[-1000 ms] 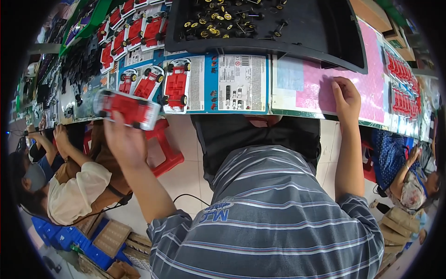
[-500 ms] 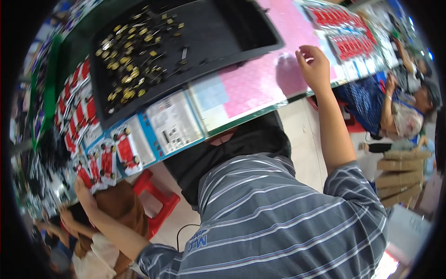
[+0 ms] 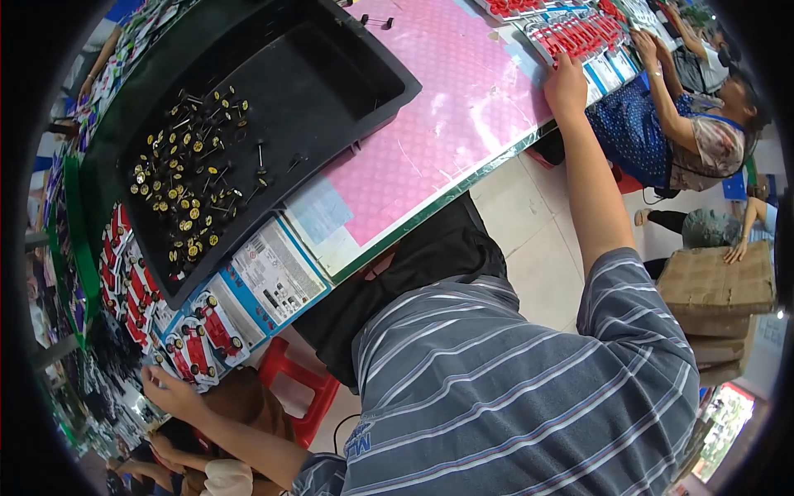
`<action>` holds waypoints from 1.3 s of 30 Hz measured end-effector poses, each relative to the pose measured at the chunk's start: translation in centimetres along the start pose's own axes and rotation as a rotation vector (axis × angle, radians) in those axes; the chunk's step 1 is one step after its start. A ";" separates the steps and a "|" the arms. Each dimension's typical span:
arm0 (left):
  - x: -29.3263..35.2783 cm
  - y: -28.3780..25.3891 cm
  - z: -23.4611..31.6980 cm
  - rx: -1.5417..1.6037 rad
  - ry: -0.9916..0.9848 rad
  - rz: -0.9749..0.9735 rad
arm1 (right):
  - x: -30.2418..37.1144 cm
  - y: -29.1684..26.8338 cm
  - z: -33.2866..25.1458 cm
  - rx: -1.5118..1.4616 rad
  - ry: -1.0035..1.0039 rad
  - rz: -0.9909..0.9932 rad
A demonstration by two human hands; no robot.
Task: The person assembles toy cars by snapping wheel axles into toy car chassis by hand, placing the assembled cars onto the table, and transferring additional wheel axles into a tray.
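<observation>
"So, where are the hands?"

"Left hand (image 3: pixel 172 393) at eight o'clock, fingers loosely curled with a gap to the thumb; I see nothing in it. Right hand (image 3: pixel 566 87) between one and two, fingers drawn together at the near edge of some rows of red and white parts (image 3: pixel 576 35). I can't tell whether it grips one."

"And what is nearest the left?"

"Three red toy car undersides (image 3: pixel 197 353), at eight o'clock on the surface (image 3: pixel 430 124), just past the fingertips. They lie wheels up."

"How far along are those?"

"Well along, I'd judge: dark wheels show at their corners. More red undersides (image 3: pixel 139 285) crowd together around nine o'clock, and some there seem wheeled too, though they're too small to count."

"What's not done, then?"

"Plenty of loose wheel pairs (image 3: pixel 184 203) lie scattered between nine and ten o'clock in the black tray (image 3: pixel 306 91), attached to no car. One stray wheel pair (image 3: pixel 378 21) sits outside it, near twelve."

"And the rows by the right hand?"

"I make out no wheels on them, so I'd guess they're at a barer stage, but the detail is too fine to be sure."
</observation>
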State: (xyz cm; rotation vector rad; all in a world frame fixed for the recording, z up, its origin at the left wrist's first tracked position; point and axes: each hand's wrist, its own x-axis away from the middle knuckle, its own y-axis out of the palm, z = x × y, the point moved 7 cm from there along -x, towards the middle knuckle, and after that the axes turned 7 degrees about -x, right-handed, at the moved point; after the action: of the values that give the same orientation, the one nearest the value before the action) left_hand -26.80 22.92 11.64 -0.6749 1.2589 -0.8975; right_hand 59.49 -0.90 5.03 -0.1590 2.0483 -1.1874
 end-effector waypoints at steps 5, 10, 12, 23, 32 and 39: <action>8.1 1.6 17.9 0.705 -0.098 -0.142 | 0.7 -1.9 -2.7 -0.068 0.093 -0.213; 15.8 5.5 34.0 1.271 -0.017 -0.900 | 7.8 -5.1 -8.0 -0.464 0.163 -0.428; 18.3 6.7 37.6 1.520 -0.007 -1.204 | 11.3 -7.6 -11.7 -0.704 0.121 -0.583; 16.1 8.8 36.3 1.836 -0.153 -1.153 | 2.2 2.7 -18.3 -0.881 -0.304 -0.395; 15.3 9.8 35.4 1.815 -0.142 -1.087 | -3.5 12.0 -24.8 -0.555 -0.566 -0.297; 15.5 10.0 34.3 1.780 -0.227 -1.103 | 4.6 6.9 -18.2 -0.994 0.064 -0.254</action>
State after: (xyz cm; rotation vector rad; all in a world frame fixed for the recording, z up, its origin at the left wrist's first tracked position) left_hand 9.73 13.08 2.26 0.1242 -0.5371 -2.2078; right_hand 45.99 13.59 2.30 -0.8743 2.5533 -0.1968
